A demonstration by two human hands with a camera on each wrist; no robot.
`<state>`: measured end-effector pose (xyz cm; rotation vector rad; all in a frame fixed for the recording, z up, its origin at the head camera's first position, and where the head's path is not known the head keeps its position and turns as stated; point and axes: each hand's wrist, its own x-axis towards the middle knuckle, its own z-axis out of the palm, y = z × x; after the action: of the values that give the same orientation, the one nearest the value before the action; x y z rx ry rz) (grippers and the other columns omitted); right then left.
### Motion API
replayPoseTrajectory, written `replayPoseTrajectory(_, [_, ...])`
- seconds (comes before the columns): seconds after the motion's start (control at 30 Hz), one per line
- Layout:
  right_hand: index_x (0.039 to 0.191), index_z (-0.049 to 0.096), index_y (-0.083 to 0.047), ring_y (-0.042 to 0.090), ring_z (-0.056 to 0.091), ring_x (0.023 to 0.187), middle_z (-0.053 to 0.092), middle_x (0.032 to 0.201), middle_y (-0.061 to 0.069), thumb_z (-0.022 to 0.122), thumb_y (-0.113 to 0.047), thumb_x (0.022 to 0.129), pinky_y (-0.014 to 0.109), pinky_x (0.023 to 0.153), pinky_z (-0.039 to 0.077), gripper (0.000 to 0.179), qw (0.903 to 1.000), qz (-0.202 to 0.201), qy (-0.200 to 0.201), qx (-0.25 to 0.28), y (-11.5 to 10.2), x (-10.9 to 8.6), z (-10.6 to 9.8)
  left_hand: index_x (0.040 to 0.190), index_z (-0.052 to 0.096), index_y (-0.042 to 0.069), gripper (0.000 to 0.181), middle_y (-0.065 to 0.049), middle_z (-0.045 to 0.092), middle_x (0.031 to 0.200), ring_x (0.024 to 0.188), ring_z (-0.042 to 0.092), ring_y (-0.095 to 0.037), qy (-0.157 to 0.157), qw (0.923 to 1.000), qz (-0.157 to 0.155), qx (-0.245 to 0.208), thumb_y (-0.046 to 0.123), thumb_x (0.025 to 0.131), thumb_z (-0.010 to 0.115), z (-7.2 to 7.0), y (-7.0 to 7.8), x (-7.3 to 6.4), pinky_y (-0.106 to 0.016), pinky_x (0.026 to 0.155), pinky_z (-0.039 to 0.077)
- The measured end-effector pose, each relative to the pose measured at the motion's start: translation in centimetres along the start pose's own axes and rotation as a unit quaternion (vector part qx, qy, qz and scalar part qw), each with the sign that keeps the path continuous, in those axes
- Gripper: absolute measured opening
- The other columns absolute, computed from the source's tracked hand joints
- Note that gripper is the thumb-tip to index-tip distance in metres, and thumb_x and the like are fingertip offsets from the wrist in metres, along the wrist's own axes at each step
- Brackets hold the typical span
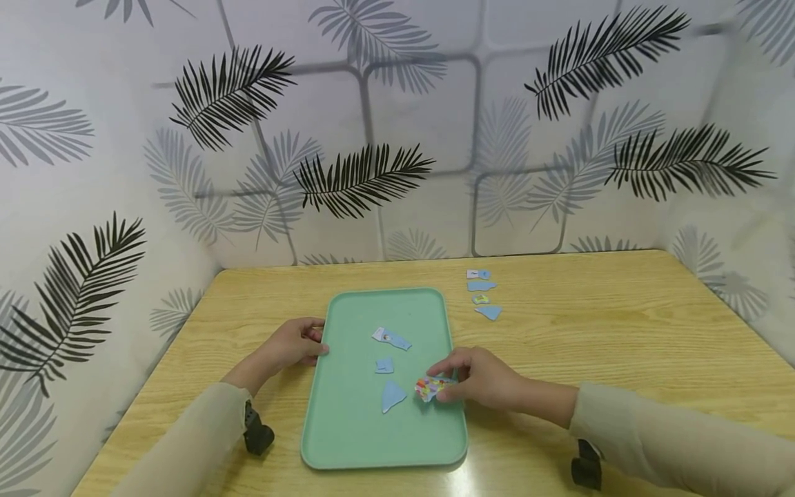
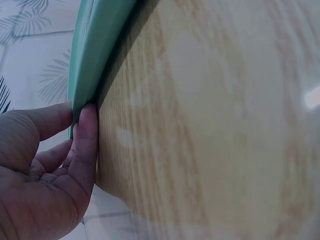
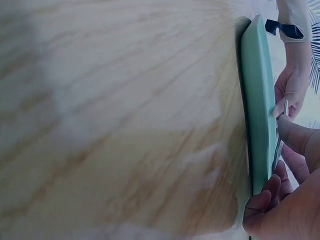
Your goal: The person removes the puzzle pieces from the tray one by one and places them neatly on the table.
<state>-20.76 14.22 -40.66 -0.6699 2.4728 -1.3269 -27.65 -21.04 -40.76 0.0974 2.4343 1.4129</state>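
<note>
Pale sleeves (image 1: 195,442) are lying nearest us. Left hand (image 1: 295,345) is gripping the left edge of the green tray (image 1: 373,442); right hand (image 1: 481,378) is pinching a multicoloured piece (image 1: 430,388) just above the tray's right side. Bluish pieces (image 1: 393,397) are lying on the tray; a column of small pieces (image 1: 488,313) is lying right of its far end, on the table (image 1: 590,310). We are favouring a light pinch at the edges, piece level, tray steady. We are finding no readable brand or label; dark marks on some pieces are looking too small to make out.
</note>
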Motion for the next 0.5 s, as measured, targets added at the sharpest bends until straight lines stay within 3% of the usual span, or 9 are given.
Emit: replayPoseTrajectory(0.5, [0.11,0.074,-0.007,0.019,0.05,0.078,0.06,0.09,0.002,0.082,-0.014,0.079,0.024,0.058,0.043,0.033,0.9994,0.0,0.034,0.003,0.5,-0.3,-1.9,0.14,0.044,-0.005,0.056,-0.014,0.052,0.102,0.082,0.057,-0.02,-0.002,1.0,0.0,-0.006,-0.002,0.089,0.067,0.0,-0.1,0.1,-0.032,0.071,0.057])
